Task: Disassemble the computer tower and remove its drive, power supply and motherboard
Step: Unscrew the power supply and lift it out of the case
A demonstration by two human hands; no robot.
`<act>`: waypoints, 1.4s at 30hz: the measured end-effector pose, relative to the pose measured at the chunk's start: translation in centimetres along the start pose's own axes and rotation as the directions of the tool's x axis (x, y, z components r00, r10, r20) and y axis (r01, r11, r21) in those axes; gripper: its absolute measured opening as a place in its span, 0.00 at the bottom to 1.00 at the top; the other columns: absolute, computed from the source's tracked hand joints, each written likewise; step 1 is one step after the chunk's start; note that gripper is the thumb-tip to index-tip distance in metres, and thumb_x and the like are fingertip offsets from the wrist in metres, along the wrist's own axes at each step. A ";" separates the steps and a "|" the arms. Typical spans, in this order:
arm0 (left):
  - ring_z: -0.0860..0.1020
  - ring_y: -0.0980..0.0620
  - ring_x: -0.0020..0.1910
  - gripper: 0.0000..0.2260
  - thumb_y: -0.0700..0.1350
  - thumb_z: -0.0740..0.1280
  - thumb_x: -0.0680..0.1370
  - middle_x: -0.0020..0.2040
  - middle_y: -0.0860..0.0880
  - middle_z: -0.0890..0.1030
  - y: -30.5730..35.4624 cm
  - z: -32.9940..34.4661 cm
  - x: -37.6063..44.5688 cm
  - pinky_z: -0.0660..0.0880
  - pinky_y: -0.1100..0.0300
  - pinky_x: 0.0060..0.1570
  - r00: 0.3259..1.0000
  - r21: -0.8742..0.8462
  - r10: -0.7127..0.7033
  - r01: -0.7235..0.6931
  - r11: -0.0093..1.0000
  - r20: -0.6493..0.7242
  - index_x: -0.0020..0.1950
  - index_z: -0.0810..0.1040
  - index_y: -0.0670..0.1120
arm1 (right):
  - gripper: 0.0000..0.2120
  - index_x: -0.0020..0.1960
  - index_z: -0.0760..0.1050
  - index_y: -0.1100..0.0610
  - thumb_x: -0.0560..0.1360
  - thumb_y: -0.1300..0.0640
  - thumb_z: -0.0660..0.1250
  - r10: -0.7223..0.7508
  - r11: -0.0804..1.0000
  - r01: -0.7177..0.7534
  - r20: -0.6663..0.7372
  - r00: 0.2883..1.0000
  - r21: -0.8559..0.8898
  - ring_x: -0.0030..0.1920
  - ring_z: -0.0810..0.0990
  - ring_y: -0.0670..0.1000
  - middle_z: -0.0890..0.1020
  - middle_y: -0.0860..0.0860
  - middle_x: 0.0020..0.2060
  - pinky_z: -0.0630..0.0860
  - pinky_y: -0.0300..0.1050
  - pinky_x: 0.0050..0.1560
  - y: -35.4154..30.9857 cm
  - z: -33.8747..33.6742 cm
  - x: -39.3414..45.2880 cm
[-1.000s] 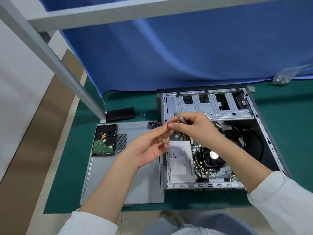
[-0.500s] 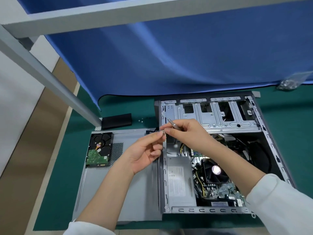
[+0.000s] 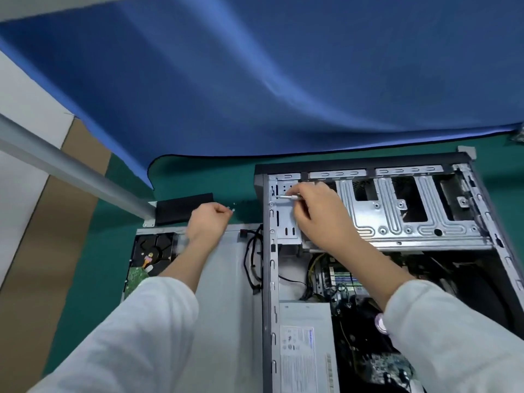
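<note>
The open computer tower (image 3: 397, 161) lies on its side on the green mat. Inside it are the silver drive cage (image 3: 397, 222), the grey power supply (image 3: 303, 336) and the motherboard (image 3: 348, 282). My right hand (image 3: 317, 214) grips a thin silver screwdriver (image 3: 286, 197), its tip against the case's left wall at the cage's upper left corner. My left hand (image 3: 208, 219) hovers over the mat left of the tower, fingers curled and pinched together beside small loose screws (image 3: 232, 209). A removed hard drive (image 3: 150, 256) lies on the detached side panel (image 3: 226, 279).
A black flat block (image 3: 184, 205) lies behind my left hand. Black cables (image 3: 251, 259) spill over the tower's left edge onto the panel. A grey metal post (image 3: 71, 171) slants in from the left. A blue cloth (image 3: 283, 80) hangs behind the mat.
My left hand left the screwdriver tip and moved left to the loose screws on the mat. My right hand carried the screwdriver back to the case's left wall. The camera moved closer.
</note>
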State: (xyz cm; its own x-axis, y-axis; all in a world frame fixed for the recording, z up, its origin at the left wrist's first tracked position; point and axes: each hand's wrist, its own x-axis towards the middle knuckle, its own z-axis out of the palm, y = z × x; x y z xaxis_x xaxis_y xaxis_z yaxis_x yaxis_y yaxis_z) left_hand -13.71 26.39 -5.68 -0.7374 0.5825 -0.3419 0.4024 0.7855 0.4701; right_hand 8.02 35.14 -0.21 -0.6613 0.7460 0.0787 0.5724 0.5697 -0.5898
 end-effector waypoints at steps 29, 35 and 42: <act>0.76 0.59 0.41 0.09 0.47 0.65 0.77 0.48 0.53 0.82 5.2 -4.4 -9.8 0.75 0.65 0.40 0.926 -0.814 0.362 -0.124 0.568 0.112 0.55 0.79 0.55 | 0.04 0.50 0.73 0.50 0.80 0.54 0.60 0.006 0.868 -0.083 0.157 0.988 0.490 0.32 0.74 0.39 0.78 0.44 0.33 0.67 0.30 0.33 -4.7 -0.9 -1.1; 0.78 0.53 0.43 0.08 0.49 0.62 0.77 0.41 0.50 0.81 4.7 -3.9 -11.2 0.77 0.62 0.43 0.963 -0.921 0.266 -0.078 0.381 0.028 0.47 0.80 0.48 | 0.09 0.56 0.76 0.52 0.79 0.51 0.62 -0.021 0.906 -0.074 0.219 0.975 0.416 0.42 0.74 0.41 0.78 0.45 0.42 0.69 0.33 0.44 -6.3 -0.5 -1.1; 0.77 0.47 0.47 0.10 0.47 0.64 0.79 0.49 0.45 0.80 -1.8 -3.3 -2.3 0.70 0.59 0.46 0.959 0.096 0.284 -0.284 0.954 0.011 0.55 0.80 0.44 | 0.09 0.58 0.74 0.58 0.79 0.58 0.59 -0.070 0.997 0.072 0.046 0.996 -0.027 0.52 0.69 0.50 0.73 0.49 0.47 0.70 0.46 0.54 -1.2 0.2 -2.3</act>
State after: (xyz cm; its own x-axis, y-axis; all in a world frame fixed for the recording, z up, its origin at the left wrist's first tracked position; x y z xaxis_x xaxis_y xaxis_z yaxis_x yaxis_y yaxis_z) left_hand -14.55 22.95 -3.09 -0.5866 0.7839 -0.2034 0.6454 0.6042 0.4674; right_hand 8.74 32.67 0.14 -0.7215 0.6874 0.0831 0.5362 0.6306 -0.5611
